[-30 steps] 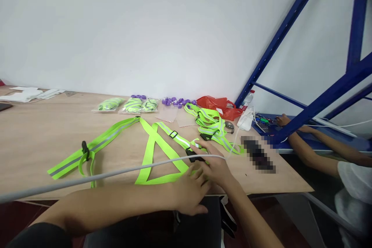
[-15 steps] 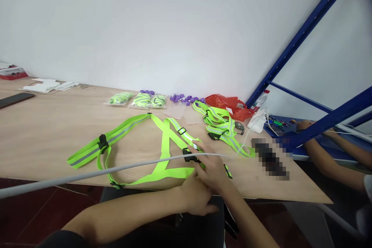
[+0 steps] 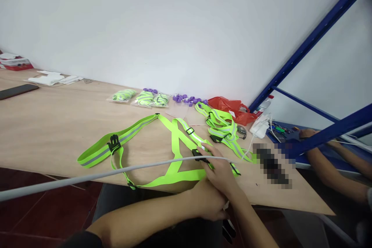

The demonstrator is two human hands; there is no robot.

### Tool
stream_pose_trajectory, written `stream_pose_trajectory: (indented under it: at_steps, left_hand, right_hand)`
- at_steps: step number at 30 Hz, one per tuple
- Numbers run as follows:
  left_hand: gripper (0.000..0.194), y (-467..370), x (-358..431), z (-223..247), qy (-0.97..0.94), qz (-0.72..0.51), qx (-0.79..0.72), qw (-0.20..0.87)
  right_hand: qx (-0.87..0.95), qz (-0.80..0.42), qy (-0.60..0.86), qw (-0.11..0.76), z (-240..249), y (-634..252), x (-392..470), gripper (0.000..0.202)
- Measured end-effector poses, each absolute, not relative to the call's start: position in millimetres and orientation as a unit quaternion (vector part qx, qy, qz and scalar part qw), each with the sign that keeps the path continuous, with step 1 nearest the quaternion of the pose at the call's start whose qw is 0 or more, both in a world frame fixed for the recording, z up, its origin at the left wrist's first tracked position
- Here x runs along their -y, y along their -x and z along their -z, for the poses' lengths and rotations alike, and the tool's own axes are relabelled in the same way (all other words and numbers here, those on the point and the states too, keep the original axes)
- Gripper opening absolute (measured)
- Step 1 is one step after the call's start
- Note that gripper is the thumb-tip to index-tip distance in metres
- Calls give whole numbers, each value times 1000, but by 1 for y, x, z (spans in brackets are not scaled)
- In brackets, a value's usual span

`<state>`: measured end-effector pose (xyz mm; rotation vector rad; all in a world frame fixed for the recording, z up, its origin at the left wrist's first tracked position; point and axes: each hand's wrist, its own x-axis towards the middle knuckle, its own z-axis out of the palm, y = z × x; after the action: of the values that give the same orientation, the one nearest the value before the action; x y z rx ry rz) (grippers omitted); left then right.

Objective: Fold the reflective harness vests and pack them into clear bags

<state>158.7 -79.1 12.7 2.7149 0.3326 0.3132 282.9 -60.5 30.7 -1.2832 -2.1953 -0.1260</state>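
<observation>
A neon-green reflective vest harness (image 3: 174, 143) with grey stripes and black buckles lies spread along the table's front edge. My right hand (image 3: 217, 168) rests on its right part, fingers stretched out over a black buckle (image 3: 199, 155). Below it, at the table edge, my left hand (image 3: 209, 201) has curled fingers; a small pale bit shows by them, but what they hold is not clear. An open black buckle (image 3: 114, 144) sits on the harness's left side. A white cable (image 3: 128, 169) crosses in front of the harness and the right hand.
Behind lie bagged green straps (image 3: 123, 95), purple pieces (image 3: 186, 99), a red plastic bag (image 3: 229, 109) and another bunched green harness (image 3: 223, 124). A white charger (image 3: 259, 126), a bottle (image 3: 265, 104) and a blue metal frame (image 3: 308, 42) stand right. Another person's arms (image 3: 325, 162) reach in there.
The view has shifted, so the scene sits slightly further right. My left hand's outstretched finger has curled in. My right hand stays at the same buckle.
</observation>
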Motion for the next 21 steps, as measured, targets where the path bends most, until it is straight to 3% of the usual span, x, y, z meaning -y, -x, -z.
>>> stream_pose_trajectory:
  at_steps: [3,6,9,14,19,21]
  left_hand:
    - [47,-120,86,-36,-977,-128,-72,157]
    - [12,-65,82,-76,-969,-75,-103,214]
    - [31,-17,70,-120,-943,0,-206,262]
    - [44,6,54,-155,-922,63,-203,325]
    - [32,14,26,-146,-861,200,-181,431]
    - [28,22,8,-139,-875,159,-226,399]
  right_hand:
    - [823,65,478,301,-27,-287,63,48]
    - [823,90,473,301,-23,-278,69,49]
    - [826,87,471,296,-18,-257,79,52]
    - [839,52,451,299,-3,-217,96,58]
    - [859,-32,461,222,1,-206,105,58]
    - [860,-61,466,197,-2,-207,106,54]
